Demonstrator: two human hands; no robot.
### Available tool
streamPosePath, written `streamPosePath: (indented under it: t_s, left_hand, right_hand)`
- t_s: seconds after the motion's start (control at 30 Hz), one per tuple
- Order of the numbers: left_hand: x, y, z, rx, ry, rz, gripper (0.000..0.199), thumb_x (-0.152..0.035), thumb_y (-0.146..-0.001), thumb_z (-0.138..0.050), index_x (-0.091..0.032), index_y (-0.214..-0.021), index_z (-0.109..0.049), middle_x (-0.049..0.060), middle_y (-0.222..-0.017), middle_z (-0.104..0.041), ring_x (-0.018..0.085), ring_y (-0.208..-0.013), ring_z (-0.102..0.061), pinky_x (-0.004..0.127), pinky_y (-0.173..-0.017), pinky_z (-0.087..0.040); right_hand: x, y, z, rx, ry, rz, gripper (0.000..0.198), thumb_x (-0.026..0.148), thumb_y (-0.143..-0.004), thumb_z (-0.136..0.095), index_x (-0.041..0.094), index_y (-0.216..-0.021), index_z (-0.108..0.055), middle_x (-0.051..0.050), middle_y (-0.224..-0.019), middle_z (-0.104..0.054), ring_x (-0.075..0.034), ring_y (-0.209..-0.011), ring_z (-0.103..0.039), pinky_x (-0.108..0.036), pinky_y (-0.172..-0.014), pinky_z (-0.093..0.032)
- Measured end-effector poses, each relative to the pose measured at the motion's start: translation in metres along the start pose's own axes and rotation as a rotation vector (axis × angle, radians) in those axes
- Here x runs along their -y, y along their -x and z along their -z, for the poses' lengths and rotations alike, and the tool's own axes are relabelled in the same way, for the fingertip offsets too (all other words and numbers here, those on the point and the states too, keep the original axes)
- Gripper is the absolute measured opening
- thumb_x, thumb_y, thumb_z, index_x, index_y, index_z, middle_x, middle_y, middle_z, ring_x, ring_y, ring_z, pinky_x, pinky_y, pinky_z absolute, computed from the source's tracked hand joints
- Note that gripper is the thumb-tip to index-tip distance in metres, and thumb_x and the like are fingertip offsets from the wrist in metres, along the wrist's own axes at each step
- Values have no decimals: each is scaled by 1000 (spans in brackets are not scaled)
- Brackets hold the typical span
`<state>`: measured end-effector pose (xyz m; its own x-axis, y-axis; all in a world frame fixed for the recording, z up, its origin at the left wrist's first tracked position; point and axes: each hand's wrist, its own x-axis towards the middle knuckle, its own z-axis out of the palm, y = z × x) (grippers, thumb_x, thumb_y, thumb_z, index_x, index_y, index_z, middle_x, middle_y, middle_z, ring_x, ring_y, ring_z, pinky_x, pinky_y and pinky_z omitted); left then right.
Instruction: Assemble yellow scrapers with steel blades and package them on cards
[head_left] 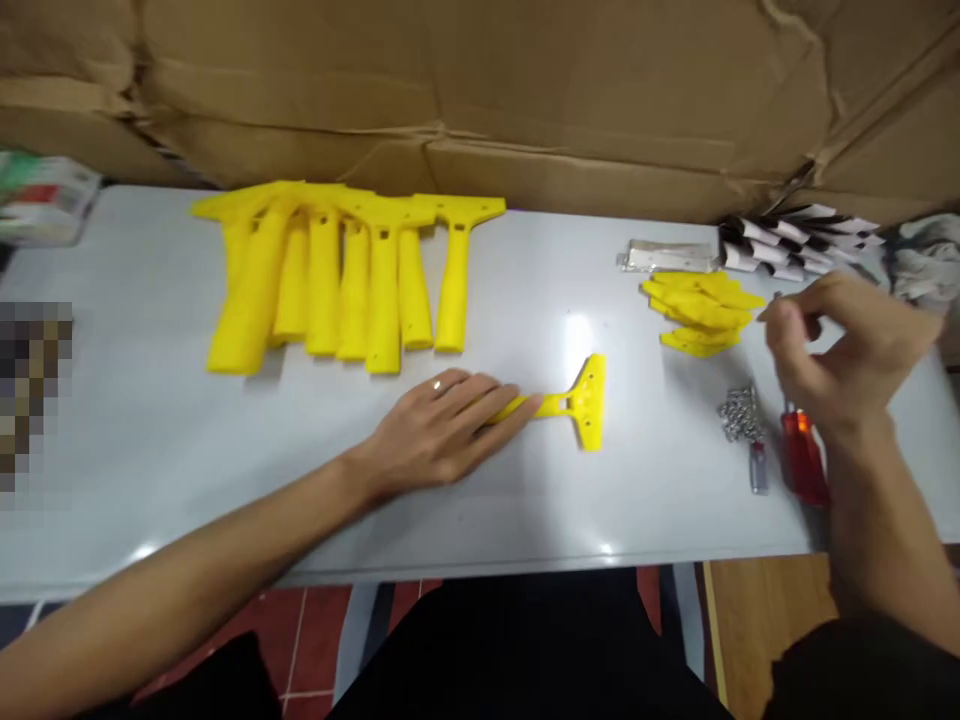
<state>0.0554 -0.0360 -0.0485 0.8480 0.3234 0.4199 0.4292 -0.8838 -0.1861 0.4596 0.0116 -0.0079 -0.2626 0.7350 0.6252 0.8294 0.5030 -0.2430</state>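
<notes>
- Covering the handle of a yellow scraper [589,405] with the left hand [450,425], fingers laid long; thumb hidden, so cannot tell how firmly gripped.
- Lying mid-bench [525,520], head to the right; could swivel if only lightly pressed.
- Curled at the right hand [847,340], near the yellow plates [701,310]; cannot tell whether holding anything. Could lift two plates together, given the overlapping pile.
- Could scatter the screws [741,413] by brushing past: heaped loose, in no container.
- Could knock the red-handled screwdriver [804,460] toward the near edge with the right forearm just beside.
- Walled along the far side by cardboard cartons [525,90], contents hidden; likewise unseen inside the white box [56,215], far left.
- Wrapped in a clear packet [667,256], far right: something flat, too blurred to name.
</notes>
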Motion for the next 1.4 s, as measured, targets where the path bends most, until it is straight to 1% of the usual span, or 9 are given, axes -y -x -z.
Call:
streamPosePath:
  t_s: [0.1,0.23,0.3,0.43,0.53,0.67,0.9,1.17,1.4]
  left_hand:
    - [-8,7,1,-53,28,41,36,-8,-92,-70,-11,-128,-66,10,-110,-77,23,-95,-71,35,-77,-56]
    - [0,-12,-2,-100,-82,50,37,-16,-89,-75,-9,-125,-67,7,-101,-78,22,-84,-69,34,-66,-54]
    - [8,-21,-5,-127,-118,-1,35,-20,-90,-71,-8,-123,-68,8,-98,-78,23,-81,-69,34,-60,-51]
    - [13,-24,-13,-68,-120,101,31,-21,-96,-59,-20,-125,-68,6,-108,-78,22,-88,-70,32,-63,-49]
    - [10,-22,-20,-79,-111,114,31,-22,-96,-58,-21,-125,-69,7,-108,-78,22,-90,-69,31,-65,-48]
    - [11,-22,-25,-149,-72,128,31,-21,-97,-57,-21,-126,-70,7,-107,-77,22,-91,-67,31,-63,-46]
    - [16,-22,-22,-97,-41,184,29,-22,-99,-54,-22,-123,-71,7,-105,-77,22,-94,-67,32,-62,-43]
    - [14,-21,-24,-58,-43,187,29,-19,-101,-51,-19,-126,-67,6,-108,-74,21,-99,-66,32,-63,-43]
    - [12,-22,-17,26,-27,207,30,-17,-102,-48,-19,-126,-66,8,-111,-73,22,-102,-64,34,-69,-45]
  right_hand:
    - [-11,9,-6,-34,24,142,18,24,-87,-66,15,-72,-60,0,-61,-55,-8,-58,-44,-26,-60,-34]
    - [-26,1,10,40,151,118,12,28,-88,-68,19,-91,-74,-3,-77,-68,-12,-68,-47,-32,-74,-40]
    - [-32,-5,19,119,145,87,16,29,-89,-68,19,-98,-77,-5,-82,-70,-12,-73,-48,-32,-77,-40]
    - [-45,-5,24,371,32,23,18,29,-90,-73,19,-104,-80,-5,-84,-70,-10,-79,-51,-27,-70,-38]
    - [-48,-10,15,368,137,-76,21,27,-93,-69,16,-105,-81,-7,-88,-71,-9,-79,-49,-27,-77,-38]
    - [-38,-41,-5,432,253,-32,33,27,-102,-53,13,-117,-78,-11,-106,-72,-12,-95,-50,-30,-92,-35]
    - [-27,-107,-52,738,252,-17,41,28,-94,-70,14,-132,-71,-11,-127,-70,-14,-104,-57,-27,-92,-36]
    - [-40,-116,-69,785,245,-88,36,23,-90,-74,14,-125,-74,-10,-110,-75,-12,-92,-64,-24,-83,-41]
    - [-32,-130,-58,752,300,-173,27,26,-90,-73,13,-113,-77,-8,-96,-75,-6,-75,-57,-24,-79,-39]
